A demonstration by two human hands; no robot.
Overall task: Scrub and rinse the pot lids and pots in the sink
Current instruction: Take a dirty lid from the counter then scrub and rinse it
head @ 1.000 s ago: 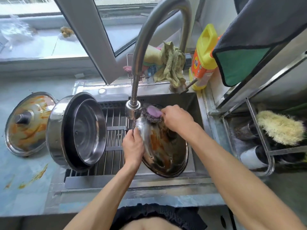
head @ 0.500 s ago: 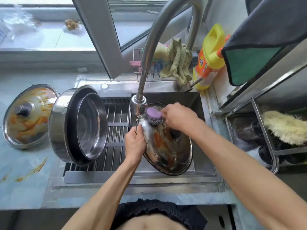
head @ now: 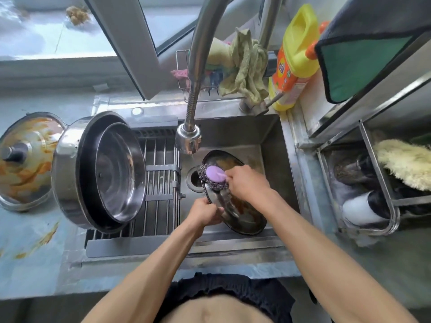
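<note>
A steel pot lid (head: 242,217) with orange grease streaks stands tilted on edge in the sink (head: 272,141). My left hand (head: 203,213) grips its near left rim. My right hand (head: 247,183) holds a purple-handled steel-wool scrubber (head: 213,177) and presses it against the lid's upper left part. The faucet head (head: 188,138) hangs just above and left of the lid. A large steel pot (head: 98,173) lies on its side on the drain rack (head: 161,187), with a smaller pot nested inside. A second greasy lid (head: 25,159) rests on the counter at far left.
A yellow detergent bottle (head: 296,57) and a green rag (head: 247,66) stand behind the sink. A wire caddy at right holds a cream brush (head: 405,162) and cups. A dark cloth (head: 363,50) hangs at upper right. Orange smears mark the blue counter (head: 35,241) at left.
The scrubber has slid down and left along the lid's edge. The lid sits lower in the sink, farther from the faucet head. My head has moved closer.
</note>
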